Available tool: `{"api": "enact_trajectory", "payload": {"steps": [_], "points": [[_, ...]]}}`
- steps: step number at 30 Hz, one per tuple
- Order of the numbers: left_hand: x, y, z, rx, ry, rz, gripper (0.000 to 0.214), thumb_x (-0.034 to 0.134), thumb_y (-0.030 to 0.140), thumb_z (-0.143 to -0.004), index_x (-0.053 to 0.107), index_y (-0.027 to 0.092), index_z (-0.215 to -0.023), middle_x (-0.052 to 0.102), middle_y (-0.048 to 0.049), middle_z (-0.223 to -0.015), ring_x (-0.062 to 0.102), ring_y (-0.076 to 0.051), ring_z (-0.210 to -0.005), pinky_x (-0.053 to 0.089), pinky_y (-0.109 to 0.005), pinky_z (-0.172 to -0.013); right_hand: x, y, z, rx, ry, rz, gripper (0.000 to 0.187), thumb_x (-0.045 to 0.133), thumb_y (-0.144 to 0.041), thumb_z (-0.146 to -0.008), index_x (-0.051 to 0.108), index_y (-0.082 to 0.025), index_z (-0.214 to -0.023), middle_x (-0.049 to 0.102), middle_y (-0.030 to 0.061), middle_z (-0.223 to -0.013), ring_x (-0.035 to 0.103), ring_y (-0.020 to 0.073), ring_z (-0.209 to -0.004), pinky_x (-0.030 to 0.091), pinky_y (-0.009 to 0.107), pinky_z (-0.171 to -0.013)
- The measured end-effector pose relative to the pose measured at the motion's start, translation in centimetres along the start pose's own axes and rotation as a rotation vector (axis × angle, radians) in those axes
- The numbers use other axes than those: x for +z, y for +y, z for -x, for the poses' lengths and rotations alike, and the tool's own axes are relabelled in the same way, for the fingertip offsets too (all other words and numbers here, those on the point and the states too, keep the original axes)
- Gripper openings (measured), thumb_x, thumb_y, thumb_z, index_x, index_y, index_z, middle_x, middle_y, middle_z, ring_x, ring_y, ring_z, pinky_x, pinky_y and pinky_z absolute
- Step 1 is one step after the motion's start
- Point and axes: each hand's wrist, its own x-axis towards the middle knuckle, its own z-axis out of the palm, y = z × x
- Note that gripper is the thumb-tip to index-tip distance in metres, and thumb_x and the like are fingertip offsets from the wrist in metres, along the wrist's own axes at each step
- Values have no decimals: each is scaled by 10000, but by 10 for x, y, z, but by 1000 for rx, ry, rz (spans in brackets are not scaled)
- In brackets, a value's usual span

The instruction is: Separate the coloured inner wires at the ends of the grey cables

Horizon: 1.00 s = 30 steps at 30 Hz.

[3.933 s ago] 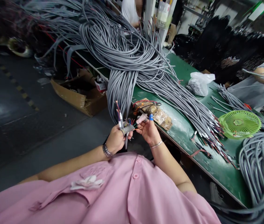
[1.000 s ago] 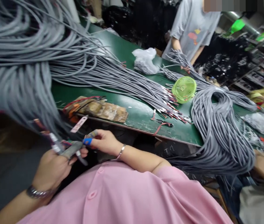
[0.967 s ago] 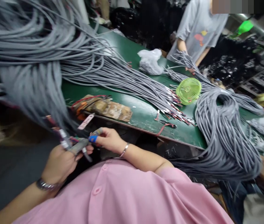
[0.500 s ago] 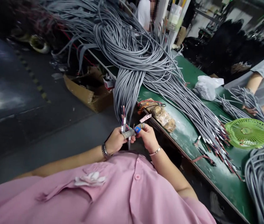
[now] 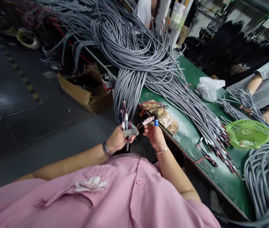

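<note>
Just off the worktop's (image 5: 234,193) near edge, the left hand (image 5: 120,138) grips gray cables (image 5: 126,117) whose white sleeves are on, while their thin colored wires (image 5: 138,126) splay apart — seemingly unfinished. The right hand (image 5: 155,136) is half-curled beside the pink strip (image 5: 148,120) at that edge; whether it pinches a wire, I cannot tell — the bundle (image 5: 210,122) on the worktop looks already sleeved.

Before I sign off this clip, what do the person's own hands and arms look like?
Both short sleeves are pink fabric. The left hand wears a metallic link band and a gray thumb covering; the right hand has a slim silver-coloured bangle and bright blue fingertip cover.
</note>
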Motion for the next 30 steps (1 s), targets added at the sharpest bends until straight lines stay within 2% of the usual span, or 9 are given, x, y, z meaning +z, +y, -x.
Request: {"api": "enact_trajectory", "payload": {"steps": [4,8,12,16,20,23,30], "points": [[8,1,-9,-4,-65,45,246,737,368,-716,645,140,-713,558,12,-449,426,-80,-359,269,-208,-364,11,-9,-6,-8,-21,28,472,610,-627,-770,652,-167,-866,625,6,-762,526,78,-573,495,213,-541],[14,-1,-13,-3,-59,30,250,724,371,-732,654,131,-725,573,3,-461,412,-68,-352,235,-204,-359,17,-11,-5,9,-12,-58,437,667,-598,-740,642,-166,-802,605,-10,-711,519,76,-570,489,200,-534],[14,-5,-14,-29,-37,23,238,721,356,-736,632,137,-711,572,6,-471,433,-74,-360,223,-204,-355,17,-10,-6,41,-15,-180,406,677,-561,-758,654,-163,-836,602,-15,-704,504,72,-573,499,199,-556],[13,-8,-14,-40,-35,5,230,716,346,-733,626,136,-711,569,5,-472,441,-76,-363,227,-205,-357,20,-10,-7,23,43,-229,344,702,-508,-763,635,-172,-795,573,-33,-651,479,69,-561,475,185,-558],[14,-9,-15,-52,-22,-30,243,714,352,-727,617,134,-683,569,1,-471,436,-73,-364,230,-207,-362,23,-8,-8,-1,77,-198,353,693,-517,-768,613,-173,-744,555,-33,-627,473,74,-561,456,186,-553],[15,-8,-14,-54,0,-39,255,720,365,-715,614,136,-679,561,5,-467,428,-74,-363,225,-211,-363,21,-6,-9,3,57,-198,378,679,-553,-765,620,-180,-779,578,-21,-661,487,83,-571,466,201,-557],[14,-5,-3,-16,42,-50,237,714,361,-713,639,138,-696,568,6,-465,439,-80,-365,240,-221,-373,15,-9,-6,111,7,-203,570,470,-719,-805,636,-175,-842,610,14,-701,543,105,-596,491,217,-554]]}}
